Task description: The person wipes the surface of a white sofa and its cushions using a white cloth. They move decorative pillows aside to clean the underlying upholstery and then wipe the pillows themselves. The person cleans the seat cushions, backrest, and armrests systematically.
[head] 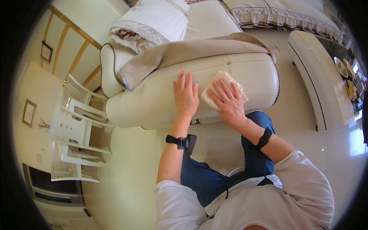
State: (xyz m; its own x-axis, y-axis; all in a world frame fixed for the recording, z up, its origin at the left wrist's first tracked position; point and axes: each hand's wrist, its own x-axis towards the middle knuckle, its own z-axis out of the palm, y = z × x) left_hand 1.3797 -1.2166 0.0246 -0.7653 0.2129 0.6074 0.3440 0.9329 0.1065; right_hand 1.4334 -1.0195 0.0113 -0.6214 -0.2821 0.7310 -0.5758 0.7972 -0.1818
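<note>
My right hand [228,99] lies with spread fingers on a folded cream cloth [212,97], pressing it against the white upholstered sofa arm [253,72]. The cloth's ruffled edge shows beyond my fingers. To its left, my left hand [185,95] rests palm down on the same surface, fingers a little apart and holding nothing. Behind both hands a beige quilted cover [198,50] is bunched along the top of the arm. The upholstery carries seams and a small brownish spot.
A cushion with a white lace-edged cover [161,21] lies on the sofa. At right stands a long cream table [316,74] with a dark top, holding a plate [341,67] and small items. White chairs [86,115] and a dining table are at left. My knees are below the sofa arm.
</note>
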